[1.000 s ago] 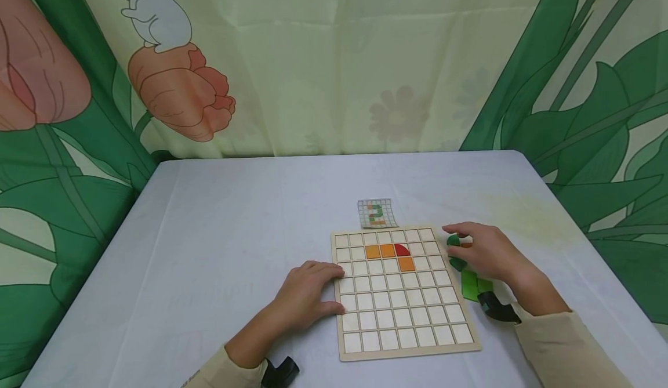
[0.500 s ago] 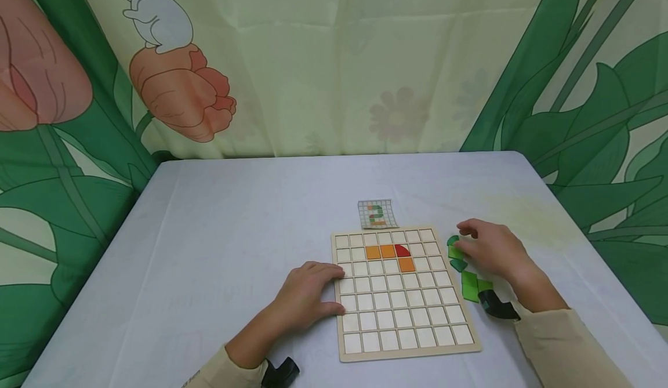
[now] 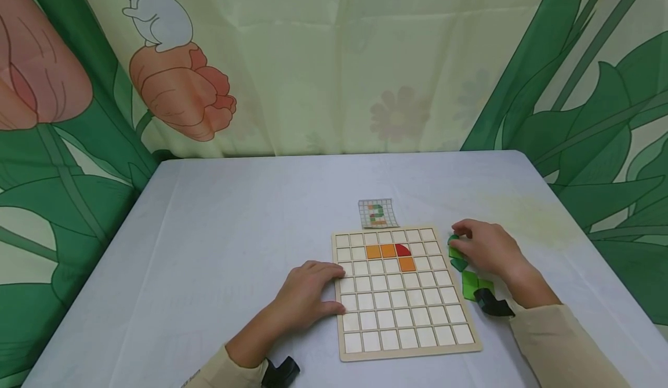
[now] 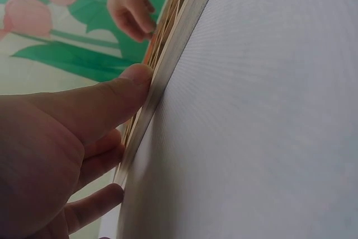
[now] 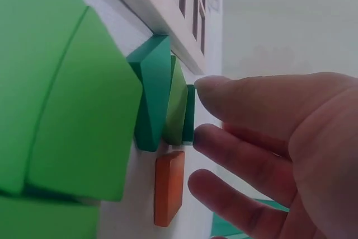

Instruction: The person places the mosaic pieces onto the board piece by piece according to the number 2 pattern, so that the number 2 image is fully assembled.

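Flanking a gridded wooden board (image 3: 385, 318) (flat, rectangular): bare hands (image 3: 308, 292) (image 3: 489, 251).

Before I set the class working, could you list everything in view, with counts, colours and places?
Grid board: one, pale wood with white cells, on the table
Square tiles: three, orange, toward the board's far side
Rounded tile: one, red, among the orange ones
Pattern card: one, multicoloured grid, past the board's far edge
Light pieces: at least three, light green, right of the board
Dark pieces: at least two, dark green, right of the board
Loose piece: one, orange, near the green pieces
Table: one, white-covered
Backdrop: pale yellow, printed, behind the table
Wrist devices: two, black, at the wrists
Sleeves: two, beige, on the forearms
Left hand: one, bare, at the board's left edge
Right hand: one, bare, beside the green pieces
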Available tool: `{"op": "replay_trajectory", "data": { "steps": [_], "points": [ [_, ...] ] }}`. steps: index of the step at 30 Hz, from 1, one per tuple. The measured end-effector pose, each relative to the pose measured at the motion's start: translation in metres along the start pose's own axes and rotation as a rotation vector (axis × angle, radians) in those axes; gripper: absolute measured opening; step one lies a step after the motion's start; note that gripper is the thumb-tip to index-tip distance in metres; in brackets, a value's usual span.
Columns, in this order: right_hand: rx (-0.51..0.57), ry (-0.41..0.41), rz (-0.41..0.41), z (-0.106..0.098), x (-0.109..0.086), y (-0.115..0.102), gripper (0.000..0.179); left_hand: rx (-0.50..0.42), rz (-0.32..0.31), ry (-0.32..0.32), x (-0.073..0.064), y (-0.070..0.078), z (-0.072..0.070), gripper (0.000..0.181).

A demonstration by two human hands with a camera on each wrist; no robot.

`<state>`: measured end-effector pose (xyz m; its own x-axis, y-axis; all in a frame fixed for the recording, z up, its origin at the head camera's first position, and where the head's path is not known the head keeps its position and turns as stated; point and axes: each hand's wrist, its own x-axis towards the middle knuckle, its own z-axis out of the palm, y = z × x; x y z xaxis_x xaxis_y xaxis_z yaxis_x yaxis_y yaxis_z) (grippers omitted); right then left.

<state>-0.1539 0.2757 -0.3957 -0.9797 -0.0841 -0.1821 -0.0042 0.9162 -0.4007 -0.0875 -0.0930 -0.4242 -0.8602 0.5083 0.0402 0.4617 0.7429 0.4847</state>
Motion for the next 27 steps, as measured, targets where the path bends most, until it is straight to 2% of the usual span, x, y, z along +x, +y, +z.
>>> {"op": "replay_trajectory", "data": {
  "steps": [13, 21, 27],
  "points": [
    [-0.004, 0.038, -0.032, -0.0012, -0.0009, 0.0008, 0.036, -0.004, 0.012, 0.008, -0.0001, -0.0023, 0.0013, 0.058],
    [-0.017, 0.053, 0.003, -0.0002, -0.0007, 0.0017, 0.04, -0.007, 0.004, 0.003, 0.0, -0.0024, 0.002, 0.059],
    [0.007, 0.06, -0.033, 0.002, 0.0007, 0.0035, 0.042, -0.001, 0.002, -0.001, 0.0, -0.002, 0.0018, 0.058]
  ]
}}
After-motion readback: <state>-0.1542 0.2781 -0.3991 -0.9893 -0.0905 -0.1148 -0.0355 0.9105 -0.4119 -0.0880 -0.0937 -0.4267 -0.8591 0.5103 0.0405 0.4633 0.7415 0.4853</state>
